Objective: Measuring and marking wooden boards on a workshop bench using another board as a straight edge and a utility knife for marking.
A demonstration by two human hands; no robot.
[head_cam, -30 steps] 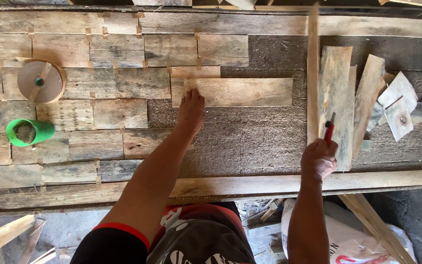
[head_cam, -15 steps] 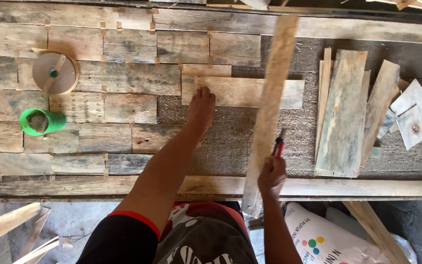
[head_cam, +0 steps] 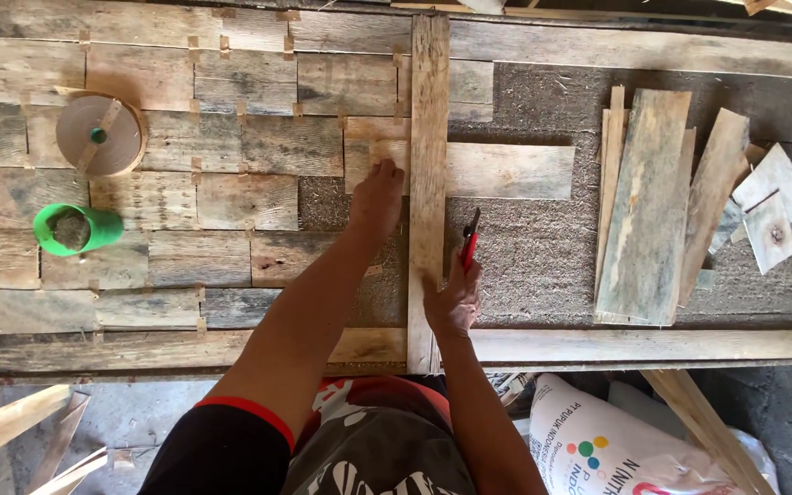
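We are gripping a red-handled tool [head_cam: 470, 240] in our right hand [head_cam: 452, 298], which is also pressing on the long upright plank [head_cam: 428, 174] just at its nine o'clock. Our left hand [head_cam: 377, 197] is lying open, fingers flat on a pale board [head_cam: 506, 171] on the tabletop [head_cam: 524, 266]. Farther off at nine o'clock, a green cup [head_cam: 71, 228] and a tape roll [head_cam: 98, 135] are sitting.
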